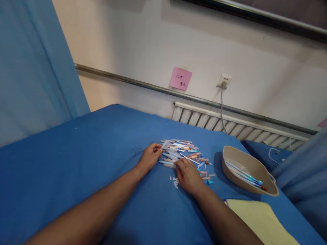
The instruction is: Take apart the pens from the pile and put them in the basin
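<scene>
My left hand [151, 156] pinches a slim, pale pen [165, 144], its tip pointing up and away from me. Around its fingers lies a loose pile of pens [172, 155], mostly whitish or clear, with orange, pink and blue ends toward the right. My right hand [188, 175] is curled over the near side of that pile, its fingertips at the ends of the pale pens. Whatever those fingers grip is hidden. Small white bits [175, 182] lie on the blue cloth just left of the right hand.
A beige basket [227, 151] at the right contains several pens with blue and brown ends. A folded yellow cloth [255, 214] lies in front of it. Blue sheeting [89, 153] covers the table. Behind are a radiator [201, 119], a plugged-in cable [222, 105] and a pink note [181, 79].
</scene>
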Tool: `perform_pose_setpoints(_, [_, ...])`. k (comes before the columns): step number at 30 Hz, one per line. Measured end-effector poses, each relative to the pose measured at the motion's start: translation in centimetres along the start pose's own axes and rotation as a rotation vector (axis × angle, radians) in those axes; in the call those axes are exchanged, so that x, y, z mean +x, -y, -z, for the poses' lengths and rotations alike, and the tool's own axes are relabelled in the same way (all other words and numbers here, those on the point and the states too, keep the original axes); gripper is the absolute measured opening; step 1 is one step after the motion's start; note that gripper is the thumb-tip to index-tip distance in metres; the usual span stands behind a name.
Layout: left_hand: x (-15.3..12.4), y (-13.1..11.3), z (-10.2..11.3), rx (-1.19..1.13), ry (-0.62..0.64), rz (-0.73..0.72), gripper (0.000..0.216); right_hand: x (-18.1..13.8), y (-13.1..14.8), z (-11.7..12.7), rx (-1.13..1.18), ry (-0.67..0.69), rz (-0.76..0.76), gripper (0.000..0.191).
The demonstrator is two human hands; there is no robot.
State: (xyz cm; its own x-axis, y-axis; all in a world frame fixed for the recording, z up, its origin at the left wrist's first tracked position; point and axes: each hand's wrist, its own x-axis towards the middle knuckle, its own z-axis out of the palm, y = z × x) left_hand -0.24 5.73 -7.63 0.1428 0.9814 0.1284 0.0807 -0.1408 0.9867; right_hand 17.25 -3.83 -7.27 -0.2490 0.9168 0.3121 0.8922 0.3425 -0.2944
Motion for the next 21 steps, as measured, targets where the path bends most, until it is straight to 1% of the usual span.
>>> perform_pose_setpoints(6, [-0.2, 0.5, -0.1, 0.011, 0.066, -0.028, 0.021, -0.9, -0.8, 0.5, 0.102, -0.018, 0.035, 0.024])
perform_pose_setpoints(12, [-1.0, -0.2, -0.1, 0.168, 0.157, -0.052, 0.021, -0.4, -2.7, 0.8, 0.064, -0.045, -0.019, 0.023])
perform_pose_setpoints(15, [-1.0, -0.8, 0.0, 0.135, 0.133, -0.037, 0.021, -0.2, -3.0, 0.8, 0.049, -0.017, -0.046, 0.021])
perform_pose_setpoints(21, [-0.1, -1.0, 0.2, 0.014, 0.007, 0.005, 0.021, 0.2, -2.3, 0.6, 0.009, 0.049, -0.049, 0.019])
